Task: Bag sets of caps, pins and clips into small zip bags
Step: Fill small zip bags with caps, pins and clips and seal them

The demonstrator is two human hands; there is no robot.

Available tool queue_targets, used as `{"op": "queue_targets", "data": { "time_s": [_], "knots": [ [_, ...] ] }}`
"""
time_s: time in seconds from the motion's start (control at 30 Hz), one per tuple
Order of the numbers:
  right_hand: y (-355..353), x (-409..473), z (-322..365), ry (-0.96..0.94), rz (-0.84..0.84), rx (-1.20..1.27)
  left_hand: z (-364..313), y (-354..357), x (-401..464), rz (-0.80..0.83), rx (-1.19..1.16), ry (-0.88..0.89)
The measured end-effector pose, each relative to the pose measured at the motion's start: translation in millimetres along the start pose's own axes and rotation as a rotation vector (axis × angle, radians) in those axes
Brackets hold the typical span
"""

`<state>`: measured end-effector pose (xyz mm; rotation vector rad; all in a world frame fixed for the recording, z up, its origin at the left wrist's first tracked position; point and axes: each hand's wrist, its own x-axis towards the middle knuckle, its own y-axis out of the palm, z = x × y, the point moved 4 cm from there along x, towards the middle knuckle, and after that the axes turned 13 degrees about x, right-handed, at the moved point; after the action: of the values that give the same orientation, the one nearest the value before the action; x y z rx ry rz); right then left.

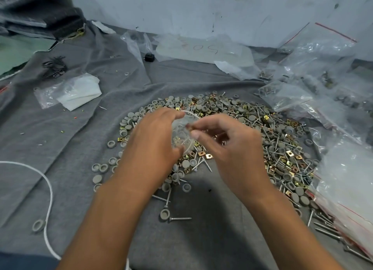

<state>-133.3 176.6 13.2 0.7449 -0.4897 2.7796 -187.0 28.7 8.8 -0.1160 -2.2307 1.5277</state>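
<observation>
Zip bag (182, 133), small and clear, is in our left hand (156, 138), which closes around its side, above the heap, and we see some clips and pins already inside it. Our right hand (226, 146) pinches something small between thumb and fingertips at the mouth of the bag; what it is we cannot tell. Under both hands lies the heap of grey caps (203, 106), pins (207, 166) and brass clips (289, 153) on the grey cloth surface (70, 140), with larger plastic bags (323, 54) at the right.
</observation>
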Motion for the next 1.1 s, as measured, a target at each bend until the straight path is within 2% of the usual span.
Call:
{"op": "queue_targets", "data": {
  "time_s": [0.13, 0.23, 0.27, 0.4, 0.5, 0.6, 0.7, 0.87, 1.0, 1.1],
  "knots": [
    [0, -2, -19, 0.117, -0.003, -0.067, 3, -2, -1, -0.029, -0.021, -0.034],
    [7, -15, -40, 0.368, 0.228, -0.229, 6, -4, -1, -0.057, -0.02, -0.055],
    [12, -20, -44, 0.398, 0.311, -0.306, 6, -4, -1, -0.058, -0.023, -0.056],
    [24, -24, -38, 0.249, 0.435, -0.522, 5, -6, -1, -0.059, -0.033, -0.057],
    [23, -22, -32, 0.152, 0.479, -0.592, 6, -6, -2, -0.056, -0.035, -0.058],
    [21, -24, -31, 0.138, 0.509, -0.593, 7, -6, -2, -0.048, -0.049, -0.068],
    [13, -22, -32, 0.226, 0.44, -0.386, 7, -6, -3, -0.046, -0.054, -0.065],
    [-3, -1, -5, -0.083, 0.014, -0.019, 3, -4, -2, -0.034, -0.027, -0.042],
    [7, 6, -6, -0.066, 0.033, 0.041, 2, -2, -2, -0.026, -0.032, -0.024],
    [4, 2, -23, 0.057, 0.0, -0.021, 6, -4, -1, -0.048, -0.019, -0.049]
  ]
}}
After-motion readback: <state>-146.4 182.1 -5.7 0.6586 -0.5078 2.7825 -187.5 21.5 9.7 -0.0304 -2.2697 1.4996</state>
